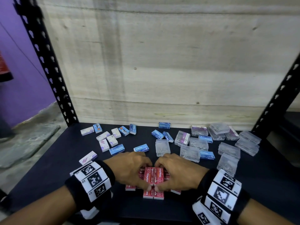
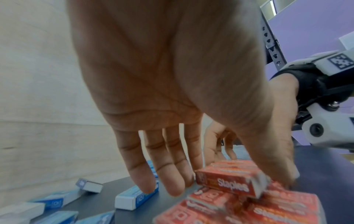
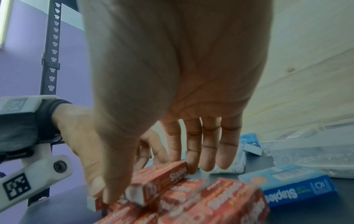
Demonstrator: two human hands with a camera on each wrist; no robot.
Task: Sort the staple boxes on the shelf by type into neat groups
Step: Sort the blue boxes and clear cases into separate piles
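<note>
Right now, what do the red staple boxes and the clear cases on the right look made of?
Red staple boxes: likely printed paperboard, slight sheen; sharp folded edges and plain white end flaps show in the wrist views.
Clear cases: look like rigid transparent plastic, glossy; metal clips show through the walls, and the lids have moulded rims.

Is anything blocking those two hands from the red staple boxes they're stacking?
Nothing visible does. The left hand and right hand are already on the top red staple boxes, thumbs at the near ends and fingers at the far ends. The blue boxes and clear cases lie behind, apart from the pile.
</note>
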